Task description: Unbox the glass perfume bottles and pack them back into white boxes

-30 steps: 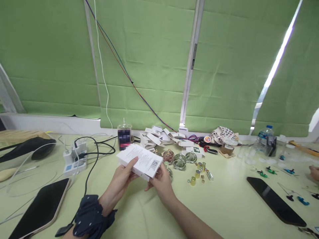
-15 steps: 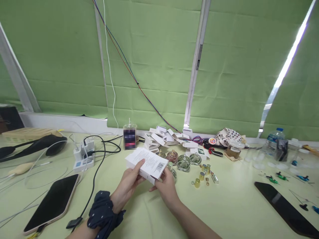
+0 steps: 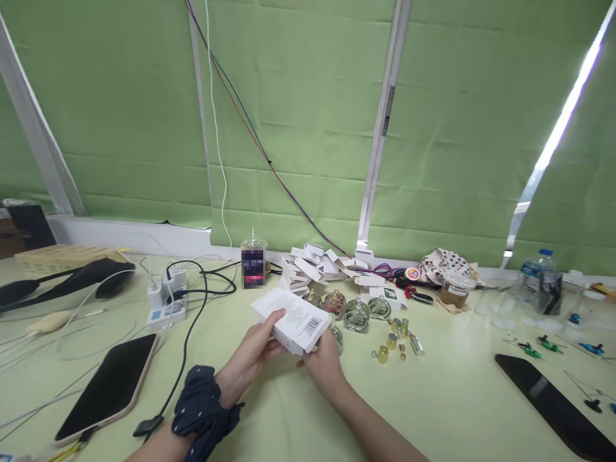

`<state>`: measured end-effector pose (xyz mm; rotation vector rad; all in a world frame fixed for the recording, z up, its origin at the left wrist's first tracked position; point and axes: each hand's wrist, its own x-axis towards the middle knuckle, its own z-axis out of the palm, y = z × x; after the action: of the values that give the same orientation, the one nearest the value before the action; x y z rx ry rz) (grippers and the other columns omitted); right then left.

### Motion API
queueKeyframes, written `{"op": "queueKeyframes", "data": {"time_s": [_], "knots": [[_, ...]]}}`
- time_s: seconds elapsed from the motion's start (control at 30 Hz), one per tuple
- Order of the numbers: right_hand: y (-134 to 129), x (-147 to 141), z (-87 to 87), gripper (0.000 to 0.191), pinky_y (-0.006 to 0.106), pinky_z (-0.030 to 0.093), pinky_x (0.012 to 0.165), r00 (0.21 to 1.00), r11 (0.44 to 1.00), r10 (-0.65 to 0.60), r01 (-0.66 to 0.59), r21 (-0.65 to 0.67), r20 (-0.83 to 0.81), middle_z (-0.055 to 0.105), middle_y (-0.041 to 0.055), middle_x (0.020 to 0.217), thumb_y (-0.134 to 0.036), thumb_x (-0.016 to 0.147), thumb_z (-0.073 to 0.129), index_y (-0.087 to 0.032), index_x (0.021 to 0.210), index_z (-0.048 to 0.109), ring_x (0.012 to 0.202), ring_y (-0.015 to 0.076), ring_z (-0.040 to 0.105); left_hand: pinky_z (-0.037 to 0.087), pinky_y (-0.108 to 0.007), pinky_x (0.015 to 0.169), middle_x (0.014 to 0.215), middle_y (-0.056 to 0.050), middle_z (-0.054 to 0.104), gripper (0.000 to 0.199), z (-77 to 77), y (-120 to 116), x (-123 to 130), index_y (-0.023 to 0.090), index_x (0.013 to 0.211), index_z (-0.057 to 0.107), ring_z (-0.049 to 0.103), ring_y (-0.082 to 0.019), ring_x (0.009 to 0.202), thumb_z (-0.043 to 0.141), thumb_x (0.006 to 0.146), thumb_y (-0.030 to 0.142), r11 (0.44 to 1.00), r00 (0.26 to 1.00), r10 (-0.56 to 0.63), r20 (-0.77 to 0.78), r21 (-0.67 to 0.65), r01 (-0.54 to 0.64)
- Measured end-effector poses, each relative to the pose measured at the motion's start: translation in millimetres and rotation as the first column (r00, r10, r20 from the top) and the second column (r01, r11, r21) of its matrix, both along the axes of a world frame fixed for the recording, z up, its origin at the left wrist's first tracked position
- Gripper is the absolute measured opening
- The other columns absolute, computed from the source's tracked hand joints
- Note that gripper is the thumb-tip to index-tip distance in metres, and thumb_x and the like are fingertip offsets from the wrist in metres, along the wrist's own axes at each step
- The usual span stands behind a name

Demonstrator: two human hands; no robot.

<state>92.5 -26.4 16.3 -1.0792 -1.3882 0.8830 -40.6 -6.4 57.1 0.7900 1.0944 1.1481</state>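
Note:
A white carton (image 3: 291, 319) with printed text and a barcode is held tilted above the table, between both hands. My left hand (image 3: 257, 346) grips its left side, thumb on top and fingers underneath. At the near right end, my right hand (image 3: 325, 359) closes on the carton's edge; some of its fingers are hidden behind it. Just beyond the carton stand several round glass bottles, among them a green one (image 3: 357, 316) and a reddish one (image 3: 333, 304). Small gold caps (image 3: 383, 354) and a shiny little bar-shaped piece (image 3: 416, 345) lie to the right of my right hand.
Flattened white boxes (image 3: 312, 266) are piled behind the bottles. A tablet (image 3: 108, 385), a power strip (image 3: 166, 311) and loose cables lie at left, with a drink cup (image 3: 253, 264) behind. Right are a lidded tub (image 3: 455, 289), a water bottle (image 3: 536, 276) and a black flat object (image 3: 548, 398).
The near right end flap of the carton, open earlier, now looks closed, with my right hand still at that end. The whole view has shifted slightly.

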Motion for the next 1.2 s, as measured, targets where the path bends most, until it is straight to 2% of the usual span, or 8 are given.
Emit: {"op": "queueKeyframes", "data": {"time_s": [0.17, 0.37, 0.6, 0.73, 0.8, 0.97, 1.07, 1.2], "knots": [[0.0, 3.9, -1.6, 0.038, 0.036, 0.051, 0.087, 0.955, 0.977, 0.033, -0.093, 0.192, 0.293, 0.071, 0.0090, 0.102, -0.008, 0.068, 0.048, -0.018, 0.099, 0.069, 0.100, 0.0251, 0.065, 0.058, -0.030, 0.058, 0.098, -0.016, 0.073, 0.037, -0.7, 0.5, -3.6, 0.012, 0.108, 0.062, 0.070, -0.021, 0.067, 0.066, 0.078, 0.032, 0.999, 0.999, -0.029, -0.014, 0.013, 0.030], [4.2, 12.1, -2.5, 0.057, 0.038, 0.036, 0.107, 0.906, 0.933, 0.103, -0.231, 0.276, 0.410, 0.055, -0.0020, 0.134, -0.019, 0.076, 0.058, -0.032, 0.131, 0.051, 0.124, 0.0260, 0.049, 0.057, -0.030, 0.059, 0.097, -0.017, 0.073, 0.040, 4.9, -5.3, -5.5, 0.010, 0.099, 0.067, 0.070, -0.023, 0.071, 0.071, 0.071, 0.039, 0.988, 0.981, -0.137, -0.137, 0.053, 0.146], [2.1, 11.4, 4.0, 0.050, 0.043, 0.043, 0.097, 0.877, 0.940, 0.039, -0.195, 0.280, 0.478, 0.058, 0.0031, 0.130, -0.018, 0.081, 0.052, -0.029, 0.129, 0.053, 0.115, 0.0293, 0.055, 0.053, -0.025, 0.057, 0.097, -0.015, 0.073, 0.040, 8.8, -5.1, -6.9, 0.011, 0.100, 0.067, 0.069, -0.020, 0.072, 0.068, 0.073, 0.040, 0.992, 0.986, -0.049, -0.160, 0.106, 0.067], [-7.3, 6.2, 4.9, 0.027, 0.038, 0.052, 0.075, 0.874, 0.969, 0.058, -0.166, 0.185, 0.483, 0.071, 0.0072, 0.099, -0.025, 0.083, 0.050, -0.025, 0.103, 0.068, 0.085, 0.0264, 0.066, 0.050, -0.021, 0.052, 0.091, -0.011, 0.074, 0.035, 13.6, 0.0, -15.2, 0.013, 0.099, 0.067, 0.068, -0.018, 0.066, 0.068, 0.074, 0.038, 0.987, 0.990, 0.072, -0.117, 0.150, -0.054], [-11.7, 2.8, 3.5, 0.023, 0.033, 0.052, 0.066, 0.897, 0.962, 0.101, -0.198, 0.188, 0.431, 0.071, 0.0076, 0.091, -0.029, 0.085, 0.050, -0.022, 0.099, 0.067, 0.075, 0.0230, 0.066, 0.050, -0.021, 0.050, 0.085, -0.011, 0.074, 0.032, 16.0, 3.3, -19.9, 0.012, 0.096, 0.068, 0.068, -0.018, 0.063, 0.068, 0.074, 0.035, 0.983, 0.989, 0.123, -0.084, 0.150, -0.110], [-19.8, -1.4, 4.8, 0.048, 0.025, 0.053, 0.054, 0.934, 0.925, 0.309, -0.339, 0.172, 0.179, 0.067, 0.0066, 0.098, -0.035, 0.082, 0.057, -0.024, 0.127, 0.046, 0.080, 0.0204, 0.065, 0.052, -0.020, 0.053, 0.079, -0.006, 0.074, 0.018, 21.4, 14.0, -34.9, 0.012, 0.094, 0.067, 0.068, -0.015, 0.060, 0.061, 0.080, 0.021, 0.934, 0.946, 0.304, 0.113, 0.160, -0.320], [-21.1, -1.7, 7.6, 0.046, 0.026, 0.057, 0.058, 0.919, 0.916, 0.386, -0.370, 0.159, -0.085, 0.064, 0.0051, 0.102, -0.035, 0.079, 0.061, -0.025, 0.121, 0.047, 0.091, 0.0207, 0.063, 0.053, -0.017, 0.056, 0.083, -0.004, 0.074, 0.017, 23.8, 20.1, -46.6, 0.014, 0.098, 0.065, 0.067, -0.011, 0.060, 0.058, 0.083, 0.016, 0.874, 0.879, 0.424, 0.217, 0.157, -0.460], [-19.0, -2.5, 9.9, 0.041, 0.031, 0.060, 0.057, 0.825, 0.918, 0.389, -0.386, 0.095, -0.409, 0.062, 0.0036, 0.103, -0.039, 0.072, 0.065, -0.024, 0.107, 0.049, 0.091, 0.0211, 0.062, 0.056, -0.016, 0.063, 0.106, -0.007, 0.071, 0.021, 24.3, 22.2, -56.0, 0.016, 0.105, 0.064, 0.069, -0.012, 0.076, 0.057, 0.085, 0.019, 0.832, 0.839, 0.487, 0.244, 0.163, -0.530]]}}
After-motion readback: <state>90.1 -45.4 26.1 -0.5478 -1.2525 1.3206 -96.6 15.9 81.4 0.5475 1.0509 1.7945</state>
